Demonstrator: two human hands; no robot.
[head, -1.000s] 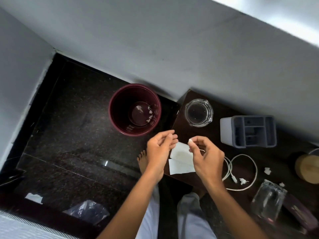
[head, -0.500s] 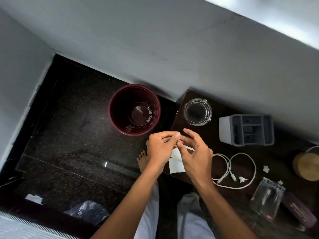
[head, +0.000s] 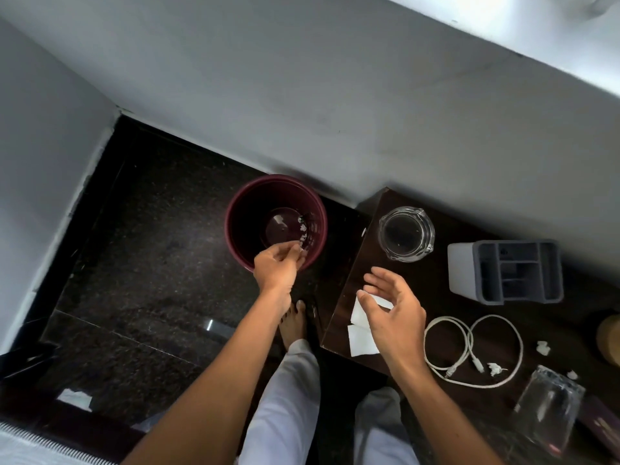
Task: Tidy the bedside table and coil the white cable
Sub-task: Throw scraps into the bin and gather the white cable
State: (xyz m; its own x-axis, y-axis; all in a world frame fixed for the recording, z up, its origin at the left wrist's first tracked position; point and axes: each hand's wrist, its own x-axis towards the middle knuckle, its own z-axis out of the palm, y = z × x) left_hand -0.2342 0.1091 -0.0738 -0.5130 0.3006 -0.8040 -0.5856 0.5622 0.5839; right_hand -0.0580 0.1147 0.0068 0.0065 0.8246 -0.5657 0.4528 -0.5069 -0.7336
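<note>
L hand [head: 278,265] is held over the bin [head: 229,216], fingertips bunched, prob. so a scrap drops inside; whether one is pinched can't be told. R hand [head: 399,317] is poised above the paper [head: 362,342] at the desk [head: 436,297] corner, grip apart, nothing held, likely readied for the next pickup. The cable [head: 469,333] is laid on the desk just R of it, loosely looped, not yet coiled.
</note>
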